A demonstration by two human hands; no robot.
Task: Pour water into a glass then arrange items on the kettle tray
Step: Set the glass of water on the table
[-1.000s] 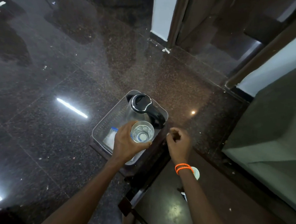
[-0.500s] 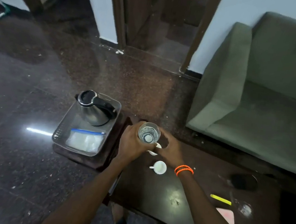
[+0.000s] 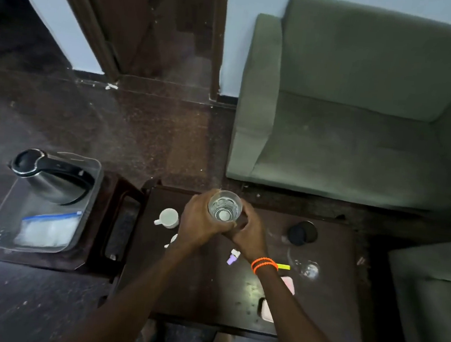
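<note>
Holding the glass (image 3: 225,206) upright over the dark table (image 3: 202,287), both hands on it: left hand (image 3: 200,222) wrapped round the side w/ fingers curled tight to the wall, right hand (image 3: 248,232) cupped against the far/lower side, fingers pressed to the glass, though its tips are hidden so exact grip unclear. Water visible inside, so pour looks done; the tray-arranging part looks mostly still to do.

Glass: clear, smooth cylinder, thick base. Kettle (image 3: 50,176) sits on the kettle tray (image 3: 87,223) well left of the glass: brushed steel body, glossy black lid & handle. Tray is clear plastic, rounded rectangle, also holding a zip bag (image 3: 48,229), crinkly, blue seal strip.

On the table: small white ceramic cup (image 3: 169,217) just left of the left hand, a second white piece (image 3: 173,239) partly hidden by the forearm, probably another cup. Black round lid-like thing (image 3: 302,233) to the right, apart. Table wood dark, polished, a bit dusty.
</note>
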